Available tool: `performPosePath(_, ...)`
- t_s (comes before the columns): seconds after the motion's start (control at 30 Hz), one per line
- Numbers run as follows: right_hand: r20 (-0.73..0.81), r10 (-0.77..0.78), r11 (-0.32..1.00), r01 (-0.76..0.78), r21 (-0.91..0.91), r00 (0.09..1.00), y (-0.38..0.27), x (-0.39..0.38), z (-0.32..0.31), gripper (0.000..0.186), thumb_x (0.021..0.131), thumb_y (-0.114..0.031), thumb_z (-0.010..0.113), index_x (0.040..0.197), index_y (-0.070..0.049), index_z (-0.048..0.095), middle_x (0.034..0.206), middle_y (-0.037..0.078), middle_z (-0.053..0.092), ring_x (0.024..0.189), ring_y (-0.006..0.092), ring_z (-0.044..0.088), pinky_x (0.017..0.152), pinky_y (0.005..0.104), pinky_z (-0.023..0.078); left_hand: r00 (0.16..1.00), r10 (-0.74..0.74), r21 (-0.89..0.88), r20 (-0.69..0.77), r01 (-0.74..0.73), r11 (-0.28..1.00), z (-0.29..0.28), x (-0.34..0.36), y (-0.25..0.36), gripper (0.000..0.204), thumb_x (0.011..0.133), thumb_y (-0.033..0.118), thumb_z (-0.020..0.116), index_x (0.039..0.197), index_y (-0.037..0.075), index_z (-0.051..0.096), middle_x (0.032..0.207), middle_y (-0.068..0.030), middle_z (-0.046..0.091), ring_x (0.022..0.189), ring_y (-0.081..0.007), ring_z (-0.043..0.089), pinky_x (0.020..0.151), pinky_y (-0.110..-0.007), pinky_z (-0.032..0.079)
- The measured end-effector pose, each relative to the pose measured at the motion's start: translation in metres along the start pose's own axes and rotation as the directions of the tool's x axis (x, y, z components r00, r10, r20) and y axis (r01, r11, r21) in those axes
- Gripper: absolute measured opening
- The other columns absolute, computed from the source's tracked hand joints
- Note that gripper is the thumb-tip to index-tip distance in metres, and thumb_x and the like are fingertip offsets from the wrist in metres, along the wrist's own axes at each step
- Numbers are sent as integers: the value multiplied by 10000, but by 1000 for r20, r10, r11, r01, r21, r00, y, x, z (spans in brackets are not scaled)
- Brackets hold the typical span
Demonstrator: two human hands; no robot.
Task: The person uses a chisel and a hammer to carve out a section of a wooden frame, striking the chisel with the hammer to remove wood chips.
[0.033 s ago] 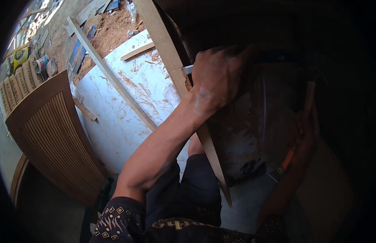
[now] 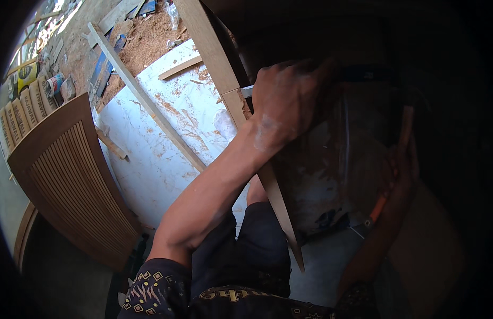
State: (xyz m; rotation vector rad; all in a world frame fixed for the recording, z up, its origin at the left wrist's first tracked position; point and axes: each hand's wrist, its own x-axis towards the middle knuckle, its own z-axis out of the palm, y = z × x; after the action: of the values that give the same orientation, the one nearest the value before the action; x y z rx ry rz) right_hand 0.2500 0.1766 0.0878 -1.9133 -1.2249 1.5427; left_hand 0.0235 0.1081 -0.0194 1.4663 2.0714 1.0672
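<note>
My left hand (image 2: 283,95) is closed round a dark-handled tool (image 2: 366,74), apparently a chisel, whose pale metal end (image 2: 247,91) meets a notched spot in a long wooden board (image 2: 214,53). In the shade at the right, my right hand (image 2: 398,170) grips an upright hammer with a wooden, orange-ended handle (image 2: 380,207); its dim head rises near the chisel handle's far end. The board runs beneath my left wrist and past my knee, tapering toward the bottom. What lies under my left fingers is hidden.
A slatted curved wooden panel (image 2: 71,175) leans at left beside stacked labelled planks (image 2: 23,111). A white sheet (image 2: 140,138) with shavings holds a long batten (image 2: 145,101) and a short offcut (image 2: 177,68). Sawdust (image 2: 145,32) and scraps lie behind; the upper right is very dark.
</note>
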Motion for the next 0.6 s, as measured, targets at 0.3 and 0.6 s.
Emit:
performPosePath(0.3, -4, 30, 999, -30, 12, 1000, -3, 0, 8, 569, 1002, -217, 574, 1511, -65, 369, 686, -18, 424, 402, 18, 333, 322, 187, 245, 999, -27, 27, 36, 26, 999, 0, 3, 2, 296, 936, 374, 583, 1123, 156, 655, 944, -154, 712, 846, -371, 704, 678, -467, 561)
performPosePath(0.6, 30, -41, 994, 38, 101, 999, -8, 11, 10, 550, 1023, -295, 557, 1500, -72, 400, 692, -45, 422, 406, 1, 322, 307, 175, 245, 999, -14, 62, -32, 16, 998, 6, 4, -3, 327, 891, 395, 676, 1101, 146, 700, 877, -117, 728, 762, -341, 711, 626, -426, 557)
